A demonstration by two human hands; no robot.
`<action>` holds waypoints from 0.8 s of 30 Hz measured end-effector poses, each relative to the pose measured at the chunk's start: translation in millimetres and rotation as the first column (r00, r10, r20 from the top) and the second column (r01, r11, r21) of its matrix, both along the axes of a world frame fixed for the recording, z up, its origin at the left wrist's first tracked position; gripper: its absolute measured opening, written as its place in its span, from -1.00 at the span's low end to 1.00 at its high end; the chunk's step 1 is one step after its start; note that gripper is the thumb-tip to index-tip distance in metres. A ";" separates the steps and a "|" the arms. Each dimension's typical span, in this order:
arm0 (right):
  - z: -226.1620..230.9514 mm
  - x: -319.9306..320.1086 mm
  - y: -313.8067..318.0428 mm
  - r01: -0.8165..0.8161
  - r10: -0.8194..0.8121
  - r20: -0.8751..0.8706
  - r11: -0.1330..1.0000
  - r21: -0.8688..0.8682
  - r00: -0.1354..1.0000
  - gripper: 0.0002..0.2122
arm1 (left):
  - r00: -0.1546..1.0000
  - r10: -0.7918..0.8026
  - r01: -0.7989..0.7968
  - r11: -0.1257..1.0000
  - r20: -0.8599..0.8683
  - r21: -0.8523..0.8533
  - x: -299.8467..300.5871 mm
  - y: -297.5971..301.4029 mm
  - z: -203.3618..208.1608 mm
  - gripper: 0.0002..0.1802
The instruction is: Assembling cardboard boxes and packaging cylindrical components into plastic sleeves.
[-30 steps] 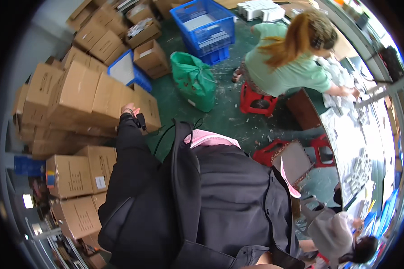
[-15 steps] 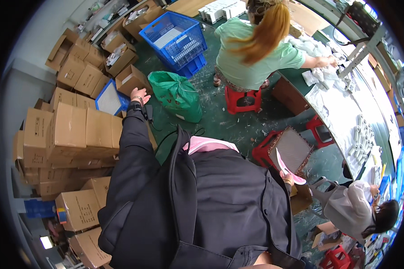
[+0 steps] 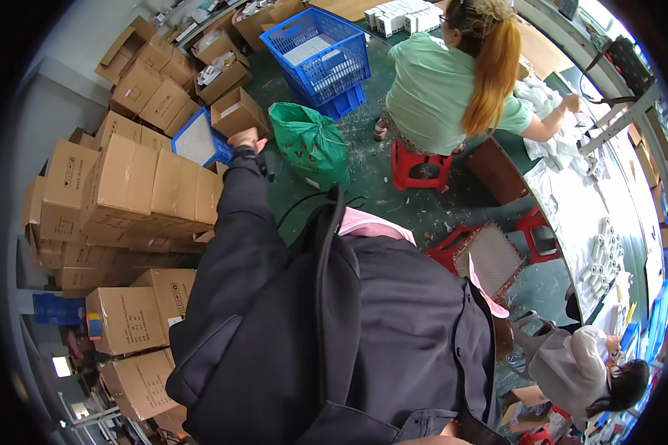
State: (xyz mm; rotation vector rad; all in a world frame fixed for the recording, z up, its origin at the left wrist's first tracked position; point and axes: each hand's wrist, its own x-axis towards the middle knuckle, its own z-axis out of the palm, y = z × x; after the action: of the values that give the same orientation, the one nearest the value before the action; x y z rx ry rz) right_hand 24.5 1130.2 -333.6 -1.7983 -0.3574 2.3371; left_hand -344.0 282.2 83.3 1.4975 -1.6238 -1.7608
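Observation:
My left arm, in a black sleeve, reaches out to the far left. My left hand [image 3: 247, 139] is beside an open cardboard box [image 3: 239, 111] and a green woven sack [image 3: 309, 144]. Its thumb stands apart from the fingers, and I see nothing held in it. A dark band circles the wrist. A pink-and-white flat piece [image 3: 485, 288] sticks out past the right side of my black jacket [image 3: 401, 311]. My right hand is hidden behind the jacket. Pink mesh fabric [image 3: 375, 224] shows at the jacket's far edge.
Stacked cartons [image 3: 122, 178] line the left. Blue crates [image 3: 319, 55] stand beyond the sack. A person in green [image 3: 438, 96] sits on a red stool [image 3: 421, 167] at the long workbench [image 3: 553, 200]; another person [image 3: 571, 363] sits at right. A padded seat [image 3: 490, 256] stands nearby.
The surroundings have shifted rightward in view. My left hand's fingers look less spread. My right hand, earlier at the pink-and-white piece, has gone out of sight. The person in green has moved an arm.

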 end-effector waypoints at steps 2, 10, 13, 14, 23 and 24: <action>16.8 -29.0 -24.2 -0.024 0.015 0.098 0.996 0.091 0.995 -0.73 | 0.997 0.083 -0.082 0.995 0.010 -0.052 47.7 -42.4 -5.5 -0.51; 4.0 27.4 31.8 -0.142 -0.129 -0.257 0.565 -0.813 0.958 -0.73 | 0.799 -0.387 0.396 0.915 0.461 0.081 89.1 -42.9 -109.8 -0.52; -3.9 22.0 18.6 -0.261 0.035 -0.474 0.869 -0.420 0.880 -0.74 | 0.649 -0.612 0.584 0.782 0.453 0.218 94.9 14.5 -90.6 -0.52; 1.5 12.3 15.5 -0.288 0.164 -0.526 0.944 -0.163 0.834 -0.74 | 0.568 -0.721 0.659 0.687 0.396 0.306 98.0 28.7 -86.6 -0.52; 126.4 -45.0 -84.9 0.047 -0.119 0.225 0.952 0.303 0.967 -0.77 | 0.212 -0.932 0.976 0.217 0.295 -0.016 -36.9 189.0 -13.5 -0.48; 129.9 -42.3 -85.9 0.075 -0.153 0.243 0.951 0.301 0.958 -0.77 | 0.167 -0.950 0.985 0.147 0.263 -0.093 -48.9 209.3 -7.0 -0.50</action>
State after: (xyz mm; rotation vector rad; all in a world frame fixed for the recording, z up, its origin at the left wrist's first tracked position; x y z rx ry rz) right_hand -17.8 1044.4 -203.6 -1.9240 -0.5809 1.8561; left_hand -392.9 491.5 76.3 0.2077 -3.2079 -1.7323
